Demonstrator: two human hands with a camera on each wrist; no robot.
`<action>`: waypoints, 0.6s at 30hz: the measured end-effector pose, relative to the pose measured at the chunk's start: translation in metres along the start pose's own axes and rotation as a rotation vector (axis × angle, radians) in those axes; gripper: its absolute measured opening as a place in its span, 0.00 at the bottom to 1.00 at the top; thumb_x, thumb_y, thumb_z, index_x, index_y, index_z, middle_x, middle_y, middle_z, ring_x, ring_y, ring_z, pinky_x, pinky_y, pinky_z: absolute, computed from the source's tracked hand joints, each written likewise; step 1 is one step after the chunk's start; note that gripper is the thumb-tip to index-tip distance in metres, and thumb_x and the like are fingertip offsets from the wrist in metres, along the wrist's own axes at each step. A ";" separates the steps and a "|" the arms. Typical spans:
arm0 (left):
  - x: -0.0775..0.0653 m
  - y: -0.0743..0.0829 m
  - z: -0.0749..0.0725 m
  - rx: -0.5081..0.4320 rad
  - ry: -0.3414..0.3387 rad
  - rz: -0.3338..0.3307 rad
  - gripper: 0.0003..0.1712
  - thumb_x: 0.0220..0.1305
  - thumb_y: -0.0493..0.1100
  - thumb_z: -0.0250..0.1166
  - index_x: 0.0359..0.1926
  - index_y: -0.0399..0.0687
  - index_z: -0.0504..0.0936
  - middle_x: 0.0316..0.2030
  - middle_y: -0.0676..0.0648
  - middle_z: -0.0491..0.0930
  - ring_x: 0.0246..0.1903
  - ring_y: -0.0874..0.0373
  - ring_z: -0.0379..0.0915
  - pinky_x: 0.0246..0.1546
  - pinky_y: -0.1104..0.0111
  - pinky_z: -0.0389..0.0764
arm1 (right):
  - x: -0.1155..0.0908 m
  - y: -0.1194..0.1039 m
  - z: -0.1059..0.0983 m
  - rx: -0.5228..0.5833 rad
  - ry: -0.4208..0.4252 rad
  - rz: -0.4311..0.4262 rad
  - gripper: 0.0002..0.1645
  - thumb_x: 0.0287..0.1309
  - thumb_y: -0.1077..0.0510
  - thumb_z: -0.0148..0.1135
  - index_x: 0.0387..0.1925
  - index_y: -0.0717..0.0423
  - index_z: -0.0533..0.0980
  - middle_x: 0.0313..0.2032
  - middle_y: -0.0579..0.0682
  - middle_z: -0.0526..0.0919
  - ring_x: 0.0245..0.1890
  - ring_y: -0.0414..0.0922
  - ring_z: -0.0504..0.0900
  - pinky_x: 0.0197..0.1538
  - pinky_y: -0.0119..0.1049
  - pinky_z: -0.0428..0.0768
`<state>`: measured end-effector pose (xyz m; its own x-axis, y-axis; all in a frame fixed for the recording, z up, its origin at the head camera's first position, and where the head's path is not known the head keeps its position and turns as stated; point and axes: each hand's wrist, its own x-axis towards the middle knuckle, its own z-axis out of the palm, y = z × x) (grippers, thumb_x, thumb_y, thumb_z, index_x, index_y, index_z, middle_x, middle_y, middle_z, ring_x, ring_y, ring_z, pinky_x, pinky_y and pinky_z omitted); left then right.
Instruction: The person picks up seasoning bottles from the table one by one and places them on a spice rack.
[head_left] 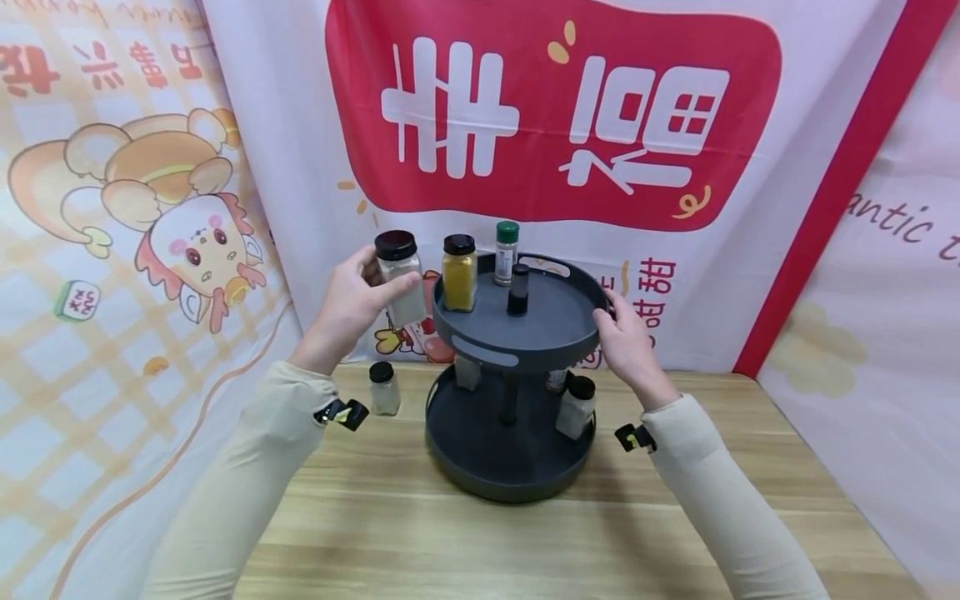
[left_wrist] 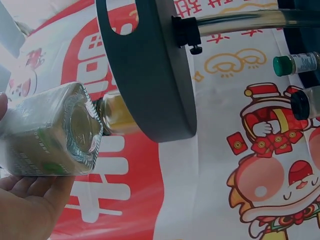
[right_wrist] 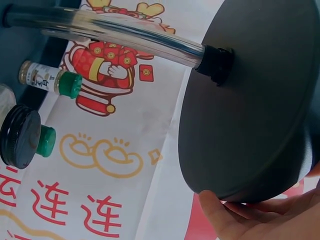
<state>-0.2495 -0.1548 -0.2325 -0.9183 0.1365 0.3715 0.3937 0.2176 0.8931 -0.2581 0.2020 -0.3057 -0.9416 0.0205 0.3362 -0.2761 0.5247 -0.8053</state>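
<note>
My left hand (head_left: 351,302) grips a square glass spice jar (head_left: 405,292) with a black lid, held up left of the upper tray's rim. In the left wrist view the jar (left_wrist: 50,132) shows its ridged base. My right hand (head_left: 628,343) holds the right rim of the dark two-tier turntable rack (head_left: 517,360), thumb and fingers at its edge. On the upper tier stand a yellow spice jar (head_left: 460,279), a green-capped shaker (head_left: 506,254) and a small black-bottomed bottle (head_left: 518,292).
On the lower tier, a black-lidded jar (head_left: 576,408) leans at the right, and other containers are partly hidden under the upper tray. Another black-lidded jar (head_left: 385,390) stands on the wooden table (head_left: 360,508), left of the rack. A printed cloth (head_left: 285,50) hangs behind.
</note>
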 end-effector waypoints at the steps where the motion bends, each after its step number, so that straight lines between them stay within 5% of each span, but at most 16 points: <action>1: 0.000 0.001 0.001 0.002 -0.005 0.006 0.36 0.58 0.49 0.69 0.64 0.44 0.66 0.54 0.42 0.74 0.49 0.52 0.71 0.56 0.56 0.71 | 0.000 0.000 0.000 0.000 0.002 0.000 0.32 0.70 0.52 0.40 0.71 0.59 0.54 0.65 0.63 0.63 0.61 0.57 0.66 0.64 0.52 0.62; 18: 0.014 0.011 0.024 0.006 -0.064 -0.001 0.36 0.58 0.51 0.68 0.64 0.47 0.64 0.54 0.46 0.73 0.51 0.52 0.69 0.54 0.55 0.72 | -0.007 -0.003 0.005 0.004 0.029 0.016 0.33 0.70 0.50 0.40 0.72 0.55 0.53 0.63 0.62 0.65 0.58 0.55 0.69 0.62 0.52 0.65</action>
<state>-0.2567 -0.1275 -0.2238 -0.9142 0.1978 0.3537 0.3934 0.2232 0.8919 -0.2517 0.1958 -0.3078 -0.9400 0.0534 0.3369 -0.2617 0.5204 -0.8128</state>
